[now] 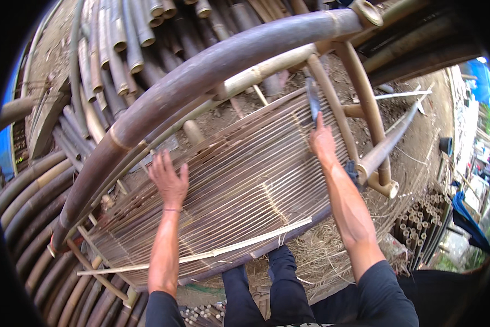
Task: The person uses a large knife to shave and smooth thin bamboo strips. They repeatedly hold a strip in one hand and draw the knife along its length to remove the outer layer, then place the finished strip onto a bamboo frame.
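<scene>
A bamboo bench lies before me, its seat (pixel 236 185) made of thin parallel slats. My left hand (pixel 169 177) is open with fingers spread, at the far left part of the seat near the back rail. In my right hand (pixel 323 143) is a knife (pixel 313 98), its blade pointing away from me over the seat's right end; the handle is hidden in my closed fingers. A pale bamboo strip (pixel 217 252) lies along the near edge, sticking out past the left end. The thick dark backrest pole (pixel 212 54) arches across the far side.
Bamboo armrest poles (pixel 367 103) rise at the bench's right end, close to my right hand. Piles of bamboo poles (pixel 114 38) lie behind and to the left. Cut bamboo pieces (pixel 422 218) are stacked at the right. Shavings (pixel 332 250) litter the ground near my legs.
</scene>
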The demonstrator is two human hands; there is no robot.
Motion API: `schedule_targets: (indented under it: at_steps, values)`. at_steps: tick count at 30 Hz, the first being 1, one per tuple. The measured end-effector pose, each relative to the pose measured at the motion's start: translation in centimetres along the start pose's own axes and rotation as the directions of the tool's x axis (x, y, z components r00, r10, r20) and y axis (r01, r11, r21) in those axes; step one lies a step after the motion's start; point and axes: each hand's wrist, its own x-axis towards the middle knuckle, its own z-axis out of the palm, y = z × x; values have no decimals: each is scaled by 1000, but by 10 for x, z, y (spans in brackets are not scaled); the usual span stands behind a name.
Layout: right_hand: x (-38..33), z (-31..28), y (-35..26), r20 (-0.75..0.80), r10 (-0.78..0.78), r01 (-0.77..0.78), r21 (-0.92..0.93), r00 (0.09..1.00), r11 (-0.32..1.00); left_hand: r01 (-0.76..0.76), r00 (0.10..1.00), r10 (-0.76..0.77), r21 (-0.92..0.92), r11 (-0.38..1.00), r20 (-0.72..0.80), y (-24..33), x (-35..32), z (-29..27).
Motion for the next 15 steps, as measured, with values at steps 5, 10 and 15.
schedule_targets:
  at_steps: [5, 10, 15]
  values:
    - [8, -9, -7, -54, -81, 82, 4, 995, 997, 221, 974, -223, 39, 974, 37, 2, -36, 16]
    - [-27, -7, -24, -94, -137, 139, 15, 986, 990, 210, 932, -196, -14, 978, 304, -24, -41, 13]
    - [-38, -8, -36, -92, -131, 119, -129, 987, 984, 86, 938, -88, 22, 996, 334, -39, -65, 9]
